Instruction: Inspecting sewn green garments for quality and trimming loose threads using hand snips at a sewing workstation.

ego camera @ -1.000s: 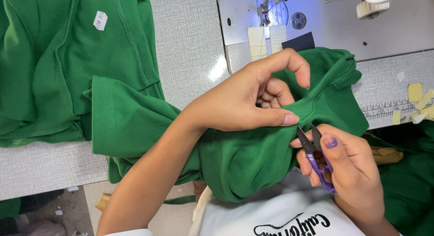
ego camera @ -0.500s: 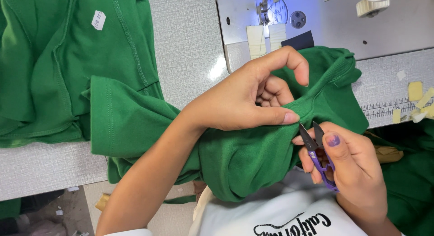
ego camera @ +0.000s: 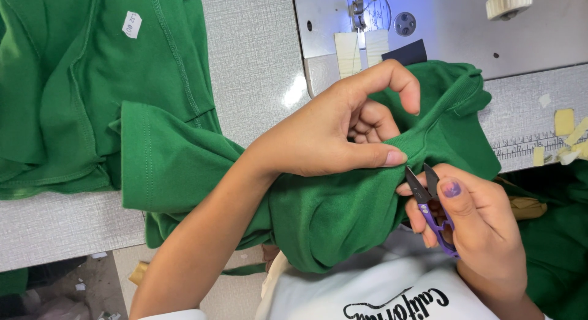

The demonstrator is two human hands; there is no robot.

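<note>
My left hand (ego camera: 343, 127) pinches a fold of a green knit garment (ego camera: 343, 210) between thumb and fingers, near its ribbed edge. My right hand (ego camera: 474, 219) holds small purple thread snips (ego camera: 429, 200), blades slightly apart and pointing up at the fold, just right of my left thumb tip. The garment drapes from the table over my lap.
A pile of green garments (ego camera: 79, 93) with a small white tag (ego camera: 131, 24) lies at the left on the grey table (ego camera: 257, 56). A sewing machine bed (ego camera: 453, 26) with a lit needle area sits at the top right. Yellow tape scraps (ego camera: 563, 121) lie near a ruler strip.
Nothing has moved noticeably; both hands hold the same positions on the garment fold and the snips.
</note>
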